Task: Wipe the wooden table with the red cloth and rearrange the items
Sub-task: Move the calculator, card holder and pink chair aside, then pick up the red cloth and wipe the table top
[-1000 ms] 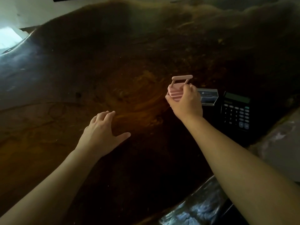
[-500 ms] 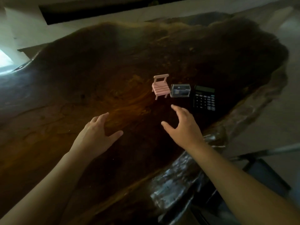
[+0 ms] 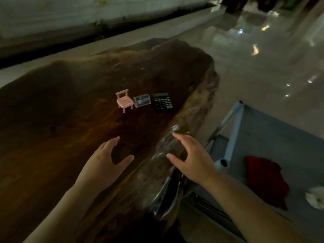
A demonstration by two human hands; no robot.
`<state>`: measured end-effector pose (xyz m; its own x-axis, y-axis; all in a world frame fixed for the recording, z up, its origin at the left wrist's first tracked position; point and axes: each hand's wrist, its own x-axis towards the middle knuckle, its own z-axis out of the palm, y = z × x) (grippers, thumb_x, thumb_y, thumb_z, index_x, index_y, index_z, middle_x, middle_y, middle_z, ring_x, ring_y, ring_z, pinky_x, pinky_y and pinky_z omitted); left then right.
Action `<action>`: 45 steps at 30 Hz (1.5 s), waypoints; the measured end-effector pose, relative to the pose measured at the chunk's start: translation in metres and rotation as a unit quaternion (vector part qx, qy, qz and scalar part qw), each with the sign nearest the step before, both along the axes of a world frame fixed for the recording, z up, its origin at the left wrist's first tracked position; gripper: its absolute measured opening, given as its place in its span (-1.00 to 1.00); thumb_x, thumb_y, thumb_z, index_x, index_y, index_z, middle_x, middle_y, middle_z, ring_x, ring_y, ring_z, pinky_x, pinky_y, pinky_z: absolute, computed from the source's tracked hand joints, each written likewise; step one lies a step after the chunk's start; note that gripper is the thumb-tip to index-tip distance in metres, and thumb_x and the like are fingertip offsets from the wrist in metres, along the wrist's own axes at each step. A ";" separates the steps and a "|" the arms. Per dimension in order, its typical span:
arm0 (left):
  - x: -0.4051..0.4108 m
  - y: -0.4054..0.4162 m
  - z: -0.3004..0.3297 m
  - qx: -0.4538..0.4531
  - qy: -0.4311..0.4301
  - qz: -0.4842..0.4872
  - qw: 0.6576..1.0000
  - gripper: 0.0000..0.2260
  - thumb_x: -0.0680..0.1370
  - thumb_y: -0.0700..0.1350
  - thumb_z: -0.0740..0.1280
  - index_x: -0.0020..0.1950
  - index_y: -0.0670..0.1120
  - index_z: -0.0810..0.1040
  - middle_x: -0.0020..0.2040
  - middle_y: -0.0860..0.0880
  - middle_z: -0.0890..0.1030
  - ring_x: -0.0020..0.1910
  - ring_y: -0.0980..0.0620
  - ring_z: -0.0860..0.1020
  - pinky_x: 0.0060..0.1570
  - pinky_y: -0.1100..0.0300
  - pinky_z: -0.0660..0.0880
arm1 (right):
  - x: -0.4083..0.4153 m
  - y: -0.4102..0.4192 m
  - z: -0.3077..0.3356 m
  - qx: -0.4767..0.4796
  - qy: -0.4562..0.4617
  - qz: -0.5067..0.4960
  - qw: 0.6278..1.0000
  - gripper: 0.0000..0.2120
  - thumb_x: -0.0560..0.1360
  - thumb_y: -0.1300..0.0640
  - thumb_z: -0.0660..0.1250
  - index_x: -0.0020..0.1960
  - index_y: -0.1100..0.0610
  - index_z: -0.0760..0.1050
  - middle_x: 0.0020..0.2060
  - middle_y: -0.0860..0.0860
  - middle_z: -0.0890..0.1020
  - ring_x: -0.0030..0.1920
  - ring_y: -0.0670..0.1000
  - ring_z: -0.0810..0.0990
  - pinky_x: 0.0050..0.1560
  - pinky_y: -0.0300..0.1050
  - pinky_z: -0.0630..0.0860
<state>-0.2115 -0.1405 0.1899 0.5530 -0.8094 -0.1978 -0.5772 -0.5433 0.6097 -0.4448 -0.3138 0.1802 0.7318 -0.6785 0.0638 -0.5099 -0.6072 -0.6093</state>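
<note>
On the dark wooden table (image 3: 61, 106) three items stand in a row: a small pink toy chair (image 3: 124, 100), a clear plastic box (image 3: 142, 101) to its right, and a black calculator (image 3: 162, 102) beyond that. My left hand (image 3: 107, 160) hovers open over the tabletop, well in front of the chair. My right hand (image 3: 191, 158) is open above the table's rough right edge. The red cloth (image 3: 264, 179) lies crumpled on a grey-blue surface to the right of the table, apart from both hands.
The grey-blue fabric surface (image 3: 280, 137) with pale frame tubes sits low at the right, close to the table's edge. A white object (image 3: 315, 199) lies beside the cloth. Glossy floor (image 3: 254, 67) stretches beyond the table; a wall runs along the back.
My right hand let go of the pink chair, which now stands left of the clear box, and drew back to the table's right edge. The view swung right, revealing the red cloth.
</note>
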 end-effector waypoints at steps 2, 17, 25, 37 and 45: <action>-0.022 -0.008 0.006 -0.012 0.018 -0.026 0.999 -0.09 0.24 0.50 0.20 0.53 0.17 0.19 0.48 0.06 0.36 0.38 0.02 0.40 0.25 0.01 0.44 | -0.029 0.007 0.007 -0.003 -0.007 -0.026 1.000 -0.29 0.49 -0.38 0.25 0.57 -0.17 0.22 0.43 -0.17 0.41 0.44 -0.14 0.34 0.37 -0.13 0.37; -0.239 -0.153 0.000 -0.058 0.090 -0.183 0.977 -0.35 0.41 0.30 0.39 0.46 0.15 0.35 0.29 0.14 0.51 0.17 0.17 0.50 0.19 0.09 0.48 | -0.267 -0.041 -0.010 -0.004 0.020 -0.296 0.955 -0.44 0.55 -0.20 0.38 0.49 -0.04 0.40 0.39 -0.06 0.49 0.36 -0.01 0.47 0.26 -0.04 0.50; -0.329 -0.250 -0.046 0.022 0.096 -0.216 0.971 -0.30 0.41 0.34 0.38 0.47 0.10 0.33 0.34 0.07 0.49 0.23 0.07 0.50 0.17 0.06 0.49 | -0.345 -0.106 -0.042 0.065 0.072 -0.338 0.936 -0.46 0.58 -0.13 0.38 0.48 0.05 0.40 0.36 0.08 0.50 0.33 0.11 0.51 0.25 0.05 0.53; -0.394 -0.331 -0.100 0.166 0.060 -0.178 0.968 -0.52 0.51 0.24 0.33 0.24 -0.10 0.54 0.05 -0.06 0.64 -0.04 -0.03 0.59 -0.16 0.10 0.51 | -0.364 -0.162 -0.093 0.197 0.086 -0.399 0.892 -0.41 0.49 -0.14 0.48 0.42 0.06 0.40 0.24 0.08 0.56 0.12 0.09 0.59 -0.01 -0.03 0.52; -0.401 -0.346 -0.093 0.200 0.149 -0.129 0.960 -0.72 0.50 0.14 0.34 -0.09 -0.09 0.52 -0.13 0.02 0.56 -0.24 0.07 0.54 -0.35 0.16 0.47 | -0.365 -0.170 -0.105 0.260 0.053 -0.428 0.864 -0.30 0.47 -0.13 0.52 0.44 0.17 0.36 0.26 0.14 0.60 0.22 0.19 0.61 0.04 0.02 0.56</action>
<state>-0.6122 -0.4868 0.0965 0.2156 -0.7374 -0.6401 -0.5561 -0.6315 0.5403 -0.8099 -0.4841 0.0755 -0.0701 -0.8905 -0.4496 -0.7065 0.3625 -0.6078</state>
